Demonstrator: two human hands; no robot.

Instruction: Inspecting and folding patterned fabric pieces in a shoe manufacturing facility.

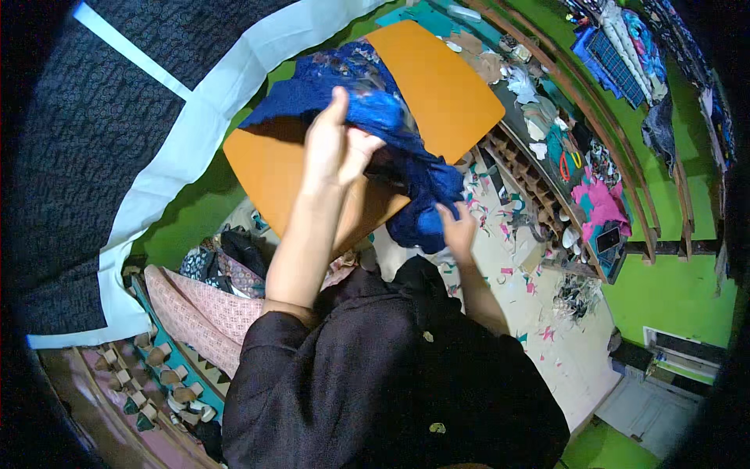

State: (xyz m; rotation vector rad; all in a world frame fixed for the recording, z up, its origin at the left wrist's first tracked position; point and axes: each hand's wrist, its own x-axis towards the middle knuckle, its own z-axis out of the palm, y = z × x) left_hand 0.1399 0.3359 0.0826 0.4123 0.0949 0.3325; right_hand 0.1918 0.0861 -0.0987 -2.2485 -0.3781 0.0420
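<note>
A dark blue garment or cloth (422,184), with a lacy or patterned part, lies bunched over an orange-yellow board or tabletop (437,86) and hangs off its near edge. My left hand (334,148) is raised over the cloth, its thumb apart from the fingers. A brighter blue fold shows just beyond that hand, and whether the fingers touch it is unclear. Lower and to the right, my right hand (459,229) grips the hanging end of the cloth between thumb and fingers. The cloth hides part of those fingers.
Pink patterned fabric (199,309) is heaped at left. On a right-hand shelf lie orange-handled scissors (564,162), pink cloth (601,202) and a phone (608,239). Scraps litter the pale floor (547,336). Clothes (621,59) hang at the upper right.
</note>
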